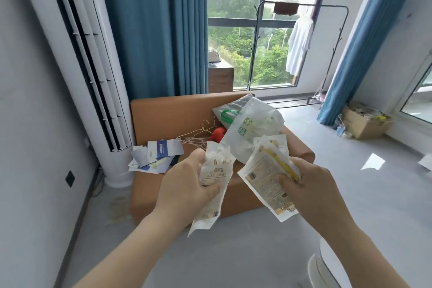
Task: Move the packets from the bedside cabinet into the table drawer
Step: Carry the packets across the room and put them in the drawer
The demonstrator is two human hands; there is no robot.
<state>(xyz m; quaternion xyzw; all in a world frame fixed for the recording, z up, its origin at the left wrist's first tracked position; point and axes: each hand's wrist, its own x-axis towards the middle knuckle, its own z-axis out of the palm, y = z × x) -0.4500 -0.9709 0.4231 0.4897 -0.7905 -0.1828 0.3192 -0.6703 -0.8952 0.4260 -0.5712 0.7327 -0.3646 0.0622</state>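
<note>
My left hand (187, 184) grips a white hand-warmer packet (211, 184) printed with beige pictures, held upright in front of me. My right hand (311, 184) grips a bunch of similar white packets (261, 177) together with a yellow strip (282, 163); they fan out to the left of my fingers. Both hands hover above the near edge of a low orange-brown piece of furniture (159, 112). No drawer is in view.
On the orange furniture lie a clear plastic bag with green print (250, 128), wire hangers (198, 135), a red object (218, 134) and blue-white leaflets (156, 154). A tall white air conditioner (77, 54) stands left. A clothes rack (301, 49) and a cardboard box (364, 121) stand by the window.
</note>
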